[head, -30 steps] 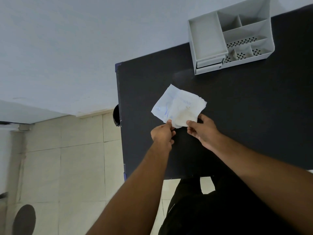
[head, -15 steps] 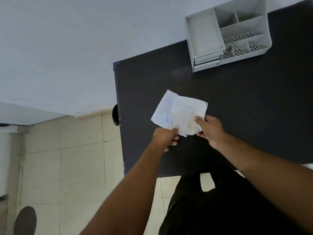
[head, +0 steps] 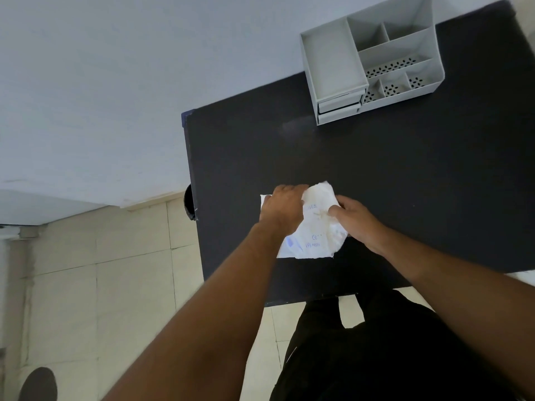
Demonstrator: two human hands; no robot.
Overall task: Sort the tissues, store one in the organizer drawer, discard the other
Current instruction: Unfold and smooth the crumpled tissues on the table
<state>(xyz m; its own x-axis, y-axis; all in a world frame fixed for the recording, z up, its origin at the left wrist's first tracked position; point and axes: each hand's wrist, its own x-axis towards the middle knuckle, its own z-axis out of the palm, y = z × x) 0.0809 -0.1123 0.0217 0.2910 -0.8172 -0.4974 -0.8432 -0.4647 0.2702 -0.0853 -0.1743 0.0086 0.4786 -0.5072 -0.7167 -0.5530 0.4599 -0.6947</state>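
Observation:
Two white tissues lie stacked on the black table [head: 390, 175] near its front left. The lower tissue [head: 307, 244] bears blue print. The upper tissue [head: 320, 198] is crumpled and has a yellowish stain. My left hand [head: 285, 208] rests over the stack's left part, fingers closed on the upper tissue's left edge. My right hand [head: 354, 217] pinches the stack's right side. The grey organizer [head: 373, 59] stands at the table's back, with two small drawers [head: 338, 107] shut at its front left.
A dark round object [head: 189, 205], partly hidden, sits below the table's left edge. Beige floor tiles [head: 115, 270] lie to the left, a pale wall behind. My dark-clothed legs [head: 376, 351] stand at the table's front edge.
The tissues have come down and toward me from a raised position. My left hand has moved forward over the stack's left part; my right hand has shifted onto the right side.

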